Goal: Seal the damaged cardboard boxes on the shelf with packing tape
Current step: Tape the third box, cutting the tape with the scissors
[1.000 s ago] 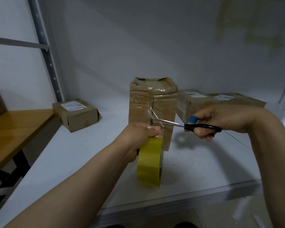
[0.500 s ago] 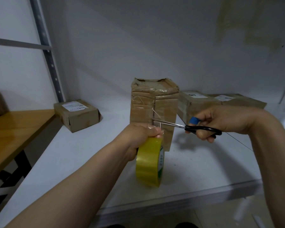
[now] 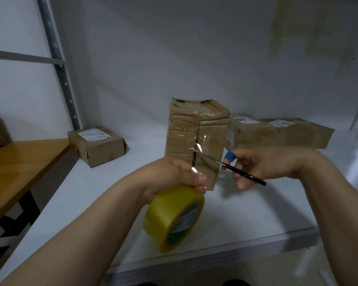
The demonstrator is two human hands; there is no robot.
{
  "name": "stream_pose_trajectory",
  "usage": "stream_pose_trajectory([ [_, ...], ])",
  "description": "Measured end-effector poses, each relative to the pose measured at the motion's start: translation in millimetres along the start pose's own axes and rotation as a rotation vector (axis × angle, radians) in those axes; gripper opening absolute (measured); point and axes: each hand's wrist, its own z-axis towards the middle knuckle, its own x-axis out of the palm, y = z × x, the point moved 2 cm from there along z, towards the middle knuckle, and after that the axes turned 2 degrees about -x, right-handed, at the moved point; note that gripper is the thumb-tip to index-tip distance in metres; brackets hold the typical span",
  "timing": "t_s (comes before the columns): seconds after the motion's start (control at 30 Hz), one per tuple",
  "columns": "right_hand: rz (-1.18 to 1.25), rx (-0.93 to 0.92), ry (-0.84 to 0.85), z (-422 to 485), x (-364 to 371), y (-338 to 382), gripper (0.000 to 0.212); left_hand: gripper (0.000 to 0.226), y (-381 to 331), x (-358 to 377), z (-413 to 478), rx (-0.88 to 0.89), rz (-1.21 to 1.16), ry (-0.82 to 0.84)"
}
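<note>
My left hand [image 3: 174, 174] gripped the yellow tape roll [image 3: 174, 215] just before the upright box [image 3: 196, 137] on the shelf [image 3: 256, 213]; my right hand [image 3: 260, 162] held scissors [image 3: 236, 170] beside it

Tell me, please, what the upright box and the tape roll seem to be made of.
Upright box: brown cardboard, matte, judging by its creased, dented edges; glossy clear tape strips cover parts. Tape roll: probably thin plastic film, yellowish and glossy, going by its sheen.
</note>
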Motion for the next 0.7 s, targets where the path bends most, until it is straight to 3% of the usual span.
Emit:
stream_pose_trajectory([
  [0.13,-0.345,0.169,0.115,10,24,3,0.037,0.015,6,-16,-13,0.017,0.031,0.050],
  [0.23,-0.371,0.199,0.088,14,40,7,0.047,0.012,9,-30,-24,0.062,0.002,-0.008],
  [0.33,-0.456,0.152,0.062,20,60,31,0.059,0.017,2,-45,-41,0.108,-0.052,-0.046],
  [0.5,-0.720,-0.083,-0.175,73,121,82,0.043,0.021,-16,-68,-66,0.166,-0.170,-0.204],
  [0.6,-0.656,-0.108,-0.144,91,132,105,0.042,0.022,-14,-76,-72,0.211,-0.188,-0.292],
  [0.7,-0.461,-0.046,0.056,96,129,112,0.040,0.016,-4,-81,-72,0.260,-0.127,-0.393],
])
